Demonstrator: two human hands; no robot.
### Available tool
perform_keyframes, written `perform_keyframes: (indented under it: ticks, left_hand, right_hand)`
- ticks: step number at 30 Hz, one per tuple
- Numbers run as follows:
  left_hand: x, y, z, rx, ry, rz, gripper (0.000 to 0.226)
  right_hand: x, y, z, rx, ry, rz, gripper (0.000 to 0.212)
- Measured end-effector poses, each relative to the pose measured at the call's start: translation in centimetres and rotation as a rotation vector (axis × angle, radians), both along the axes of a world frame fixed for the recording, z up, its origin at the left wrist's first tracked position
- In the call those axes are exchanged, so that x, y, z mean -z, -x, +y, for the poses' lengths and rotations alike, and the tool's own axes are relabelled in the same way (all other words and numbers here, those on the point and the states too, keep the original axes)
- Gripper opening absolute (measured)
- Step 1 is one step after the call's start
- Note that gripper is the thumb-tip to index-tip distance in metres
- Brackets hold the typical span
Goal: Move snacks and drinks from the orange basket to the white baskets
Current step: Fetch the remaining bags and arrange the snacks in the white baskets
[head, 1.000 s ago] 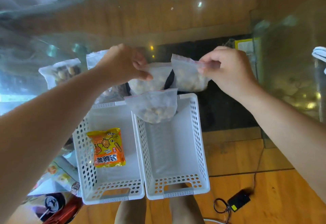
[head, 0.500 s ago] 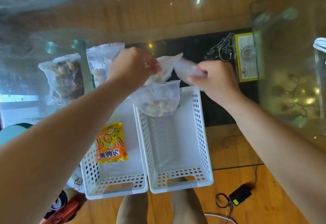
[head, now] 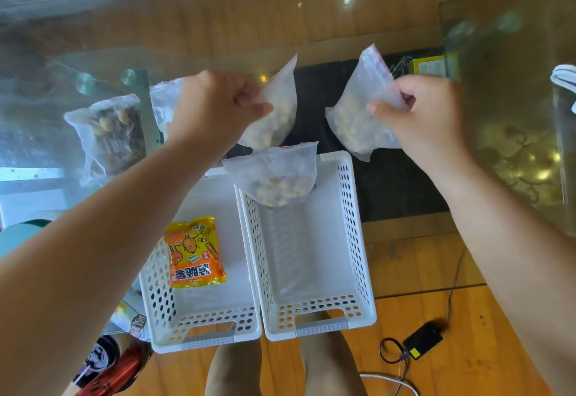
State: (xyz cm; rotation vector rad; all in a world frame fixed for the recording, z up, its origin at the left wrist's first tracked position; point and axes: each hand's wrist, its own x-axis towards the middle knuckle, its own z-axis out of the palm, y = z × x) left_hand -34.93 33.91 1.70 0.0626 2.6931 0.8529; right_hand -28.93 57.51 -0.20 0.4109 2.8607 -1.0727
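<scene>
My left hand (head: 215, 109) pinches a clear bag of pale nuts (head: 274, 115) above the table's far side. My right hand (head: 417, 115) grips a second, similar nut bag (head: 355, 121), held apart from the first. A third nut bag (head: 277, 177) leans on the far rim of the right white basket (head: 352, 239). The left white basket (head: 156, 286) holds an orange snack packet (head: 193, 252). The orange basket is not in view.
Two more clear bags, one with dark snacks (head: 109, 137) and one partly hidden (head: 162, 109), lie on the glass table (head: 280, 21) at the left. Cans and packets (head: 118, 361) sit at the lower left. A black adapter with cable (head: 420, 341) lies on the wooden floor.
The two bags were together in front of me; my hands have pulled them apart, the right hand moving right with its bag. The third bag has stayed on the basket rim.
</scene>
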Motion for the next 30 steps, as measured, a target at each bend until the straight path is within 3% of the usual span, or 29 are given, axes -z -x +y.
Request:
perform_keyframes:
  ticks: [3,8,11,14,16,20,22,24,27,30]
  left_hand:
    - [0.9,-0.1,0.2,0.016,0.117,-0.100,0.033]
    - [0.9,-0.2,0.2,-0.012,0.085,-0.025,0.032]
    - [1.2,-0.4,0.0,-0.007,0.064,-0.019,0.026]
    - [1.7,-0.4,-0.2,-0.016,0.065,-0.056,0.026]
    - [1.7,-0.4,-0.3,0.006,0.051,-0.032,0.029]
    - [1.7,-1.0,-0.5,-0.012,0.015,0.008,0.035]
    - [2.0,-1.1,-0.6,-0.030,0.039,-0.039,0.027]
    - [2.1,-1.1,-0.8,-0.011,0.103,-0.075,0.029]
    - [1.0,-1.2,-0.9,0.013,0.148,0.010,0.035]
    - [-1.6,-1.8,-1.2,0.050,0.139,0.174,0.034]
  right_hand:
    - [0.6,0.0,-0.5,-0.029,-0.109,-0.127,0.030]
    - [-0.2,-0.4,-0.2,0.052,-0.054,0.012,0.029]
    - [-0.2,-0.6,-0.4,0.001,-0.068,-0.055,0.023]
    - [0.2,-0.3,-0.6,0.028,-0.134,-0.176,0.041]
    - [0.2,-0.2,-0.5,0.067,-0.162,-0.141,0.047]
    - [-0.3,-1.1,-0.8,0.092,-0.207,-0.008,0.033]
    - [0.0,-1.4,-0.8,0.081,-0.221,-0.050,0.028]
    - [0.5,-1.6,-0.6,0.090,-0.220,-0.154,0.038]
    - [0.7,-2.2,-0.5,0.129,-0.172,-0.169,0.044]
    - [-0.6,-3.4,-0.6,0.192,-0.165,-0.005,0.022]
